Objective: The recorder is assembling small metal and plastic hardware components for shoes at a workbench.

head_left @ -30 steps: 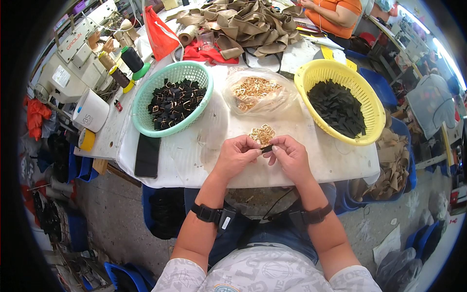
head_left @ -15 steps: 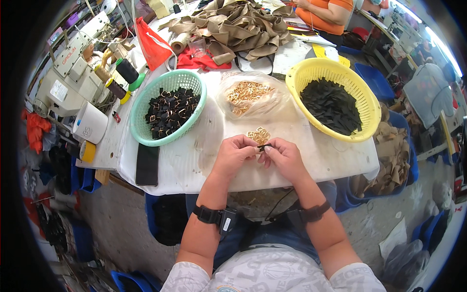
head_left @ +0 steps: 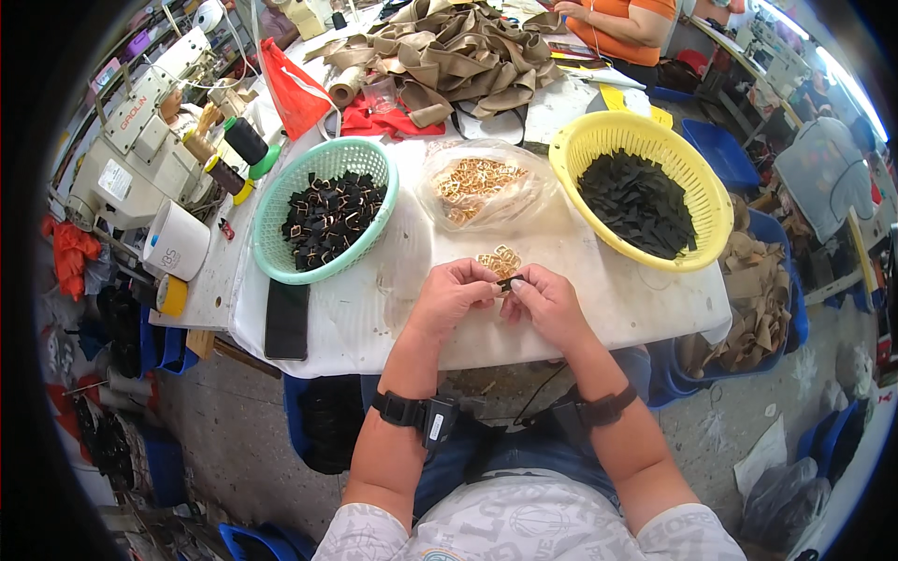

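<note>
My left hand point(head_left: 456, 294) and my right hand point(head_left: 549, 301) meet over the near part of the white-covered table. Both pinch a short black fabric strip point(head_left: 508, 282) between thumbs and fingertips. Whether a gold buckle is threaded on it is too small to tell. Just beyond my fingertips lies a small heap of gold buckles point(head_left: 500, 257). Farther back, a clear plastic bag point(head_left: 533, 198) holds many more. On the left, a mint-green basket point(head_left: 265, 215) contains black strips fitted with gold buckles. Loose black strips fill a yellow basket point(head_left: 713, 210) on the right.
A dark phone point(head_left: 286, 321) lies at the table's left edge. Sewing machines point(head_left: 126, 159) and thread cones point(head_left: 245, 140) stand farther left. Tan fabric pieces point(head_left: 458, 56) are piled at the back, near a person in orange point(head_left: 627, 26). A blue bin point(head_left: 795, 280) stands on the right.
Very little differs. My hands keep their pinch on the black fabric strip, with only a slight shift of the fingers, and the whole view has tilted a touch.
</note>
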Tool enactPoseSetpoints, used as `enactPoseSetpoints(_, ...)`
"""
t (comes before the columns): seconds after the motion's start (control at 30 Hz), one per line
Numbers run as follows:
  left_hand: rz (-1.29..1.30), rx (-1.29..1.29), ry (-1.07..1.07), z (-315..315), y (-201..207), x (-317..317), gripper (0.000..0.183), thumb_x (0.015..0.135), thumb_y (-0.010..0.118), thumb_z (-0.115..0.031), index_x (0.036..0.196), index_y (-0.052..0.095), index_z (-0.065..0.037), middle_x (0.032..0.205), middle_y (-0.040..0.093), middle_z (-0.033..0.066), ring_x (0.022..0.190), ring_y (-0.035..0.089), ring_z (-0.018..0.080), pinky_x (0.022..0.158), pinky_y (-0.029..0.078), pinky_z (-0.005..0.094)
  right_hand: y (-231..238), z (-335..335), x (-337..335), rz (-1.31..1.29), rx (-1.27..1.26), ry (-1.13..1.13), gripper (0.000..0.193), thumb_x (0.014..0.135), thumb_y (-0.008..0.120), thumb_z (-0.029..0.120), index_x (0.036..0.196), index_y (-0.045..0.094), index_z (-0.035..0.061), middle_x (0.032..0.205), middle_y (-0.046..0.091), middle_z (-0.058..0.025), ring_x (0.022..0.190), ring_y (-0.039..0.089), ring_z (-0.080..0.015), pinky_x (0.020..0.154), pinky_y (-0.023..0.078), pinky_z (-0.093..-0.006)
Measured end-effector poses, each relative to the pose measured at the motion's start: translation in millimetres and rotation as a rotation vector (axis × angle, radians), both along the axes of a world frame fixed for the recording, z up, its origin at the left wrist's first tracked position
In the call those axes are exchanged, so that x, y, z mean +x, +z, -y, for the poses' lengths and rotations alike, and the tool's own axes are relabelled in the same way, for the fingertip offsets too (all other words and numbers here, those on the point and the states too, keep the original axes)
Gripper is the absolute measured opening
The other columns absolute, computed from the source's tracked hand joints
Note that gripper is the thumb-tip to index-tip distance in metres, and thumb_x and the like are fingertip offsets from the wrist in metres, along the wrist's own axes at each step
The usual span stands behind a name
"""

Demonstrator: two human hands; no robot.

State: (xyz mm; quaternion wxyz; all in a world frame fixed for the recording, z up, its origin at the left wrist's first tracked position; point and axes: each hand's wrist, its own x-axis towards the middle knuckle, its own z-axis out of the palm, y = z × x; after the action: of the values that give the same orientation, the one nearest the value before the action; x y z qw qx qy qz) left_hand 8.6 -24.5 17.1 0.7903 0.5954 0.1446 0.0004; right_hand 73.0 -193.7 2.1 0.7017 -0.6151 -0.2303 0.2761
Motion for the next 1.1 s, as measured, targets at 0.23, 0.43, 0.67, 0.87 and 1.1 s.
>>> enactPoseSetpoints(0.23, 0.014, 0.006, -0.008, -1, -4, 0, 0.010, 0.074, 0.070, 0.001, 0.083, 0.065, -0.001, 0.074, 0.062, 0.0025, 0.064, 0.056, 0.0089, 0.060, 0.046, 0.0217, -1, -1, -1, 0.000, 0.018, -0.004, 0.016, 0.096, 0.044, 0.008, 0.093, 0.057, -0.0020, 0.073, 0.063, -0.0068, 0.063, 0.060, -0.0113, 0.059, 0.049, -0.0246)
enactPoseSetpoints(0.43, 0.025, 0.022, 0.008, 1, -4, 0, 0.010, 0.075, 0.070, 0.000, 0.084, 0.065, 0.000, 0.075, 0.063, 0.0030, 0.064, 0.057, 0.0088, 0.060, 0.046, 0.0220, -4, 0, -1, -0.001, 0.030, -0.020, 0.017, 0.096, 0.045, 0.008, 0.095, 0.058, -0.0028, 0.073, 0.063, -0.0068, 0.063, 0.060, -0.0110, 0.058, 0.049, -0.0246)
enactPoseSetpoints(0.67, 0.031, 0.085, 0.069, 4, -9, -1, 0.011, 0.078, 0.069, -0.001, 0.088, 0.066, 0.001, 0.077, 0.065, 0.0043, 0.063, 0.058, 0.0084, 0.060, 0.047, 0.0210, -2, 1, -1, -0.033, 0.031, -0.064, 0.019, 0.097, 0.045, 0.010, 0.100, 0.057, -0.0039, 0.074, 0.065, -0.0089, 0.061, 0.060, -0.0122, 0.057, 0.050, -0.0248)
enactPoseSetpoints(0.87, 0.034, 0.035, 0.075, 0, -14, 1, 0.010, 0.079, 0.069, -0.001, 0.088, 0.066, 0.002, 0.076, 0.065, 0.0045, 0.062, 0.059, 0.0088, 0.059, 0.048, 0.0213, 4, 4, 0, -0.126, 0.031, -0.149, 0.020, 0.097, 0.045, 0.010, 0.105, 0.056, -0.0054, 0.076, 0.067, -0.0130, 0.059, 0.061, -0.0132, 0.054, 0.047, -0.0236)
enactPoseSetpoints(1.1, 0.022, 0.042, 0.078, 1, -14, 1, 0.010, 0.078, 0.069, 0.000, 0.087, 0.065, 0.001, 0.076, 0.065, 0.0039, 0.061, 0.058, 0.0086, 0.059, 0.047, 0.0212, -2, 0, 0, -0.057, 0.031, -0.086, 0.017, 0.096, 0.048, 0.007, 0.103, 0.058, -0.0052, 0.077, 0.066, -0.0106, 0.061, 0.060, -0.0117, 0.056, 0.048, -0.0230)
